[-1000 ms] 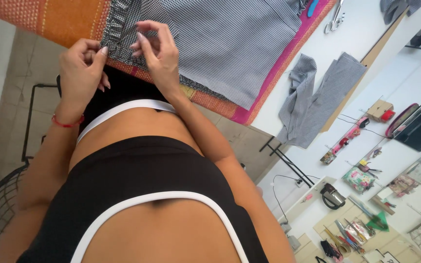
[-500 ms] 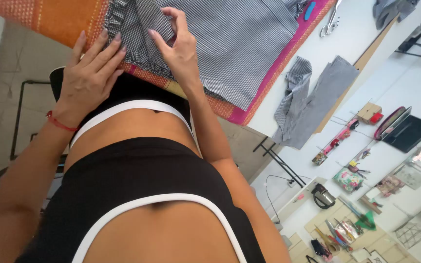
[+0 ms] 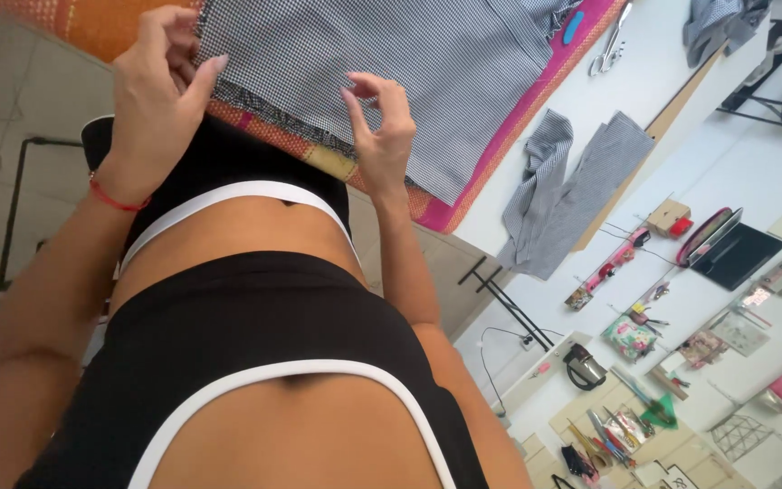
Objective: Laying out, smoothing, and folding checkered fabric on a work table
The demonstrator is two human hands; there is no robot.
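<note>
A piece of fine black-and-white checked fabric (image 3: 391, 54) lies on an orange and pink woven mat (image 3: 491, 145) at the table's near edge. My left hand (image 3: 157, 100), with a red string at the wrist, pinches the fabric's frayed near edge at its left corner, thumb on top. My right hand (image 3: 382, 136) hovers at the same edge further right. Its fingers are curled and slightly apart, the tips just above the cloth, with nothing visibly in them. My torso in black clothing fills the lower view.
On the white table (image 3: 662, 81) past the mat lie scissors (image 3: 610, 41), a blue marker-like item (image 3: 572, 27) and loose grey checked cloth pieces (image 3: 563, 195). Small tools and pouches hang on the wall (image 3: 644, 335) at lower right. A dark metal frame (image 3: 20, 199) stands at left.
My hands have moved apart along the fabric's near edge. The left still pinches the corner, and the right has slid to the right and loosened.
</note>
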